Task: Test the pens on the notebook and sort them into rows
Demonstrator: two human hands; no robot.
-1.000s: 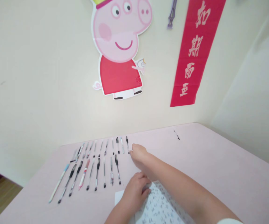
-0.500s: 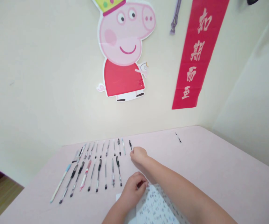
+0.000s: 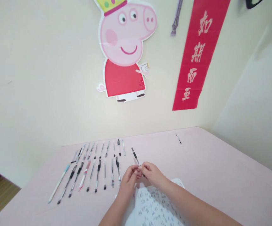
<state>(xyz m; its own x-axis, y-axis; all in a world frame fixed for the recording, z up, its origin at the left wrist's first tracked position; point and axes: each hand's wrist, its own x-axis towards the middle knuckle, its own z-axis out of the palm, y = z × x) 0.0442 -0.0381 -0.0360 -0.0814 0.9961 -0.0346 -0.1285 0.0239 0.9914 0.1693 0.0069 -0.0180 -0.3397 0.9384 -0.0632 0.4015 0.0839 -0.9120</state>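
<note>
A pen with a dark grip and clear barrel slants up and leftward from between my two hands, above the table. My right hand is closed on its lower part, thumb and fingers pinched together. My left hand meets it from the other side, its curled fingers at the pen's lower end, which is partly hidden. Below both hands lies a sheet of paper with handwriting. Left of my left hand, a pen with a black cap is the nearest of a row.
Two rows of pens and refills lie to the left, among them a pink pen and a pale pen with a blue end. A small dark-tipped refill lies at the back right. Behind the pink table rises a wall with a pig cutout.
My right hand has drawn back toward me from the far row, bringing the pen. My left hand has lifted from the paper's edge to meet it.
</note>
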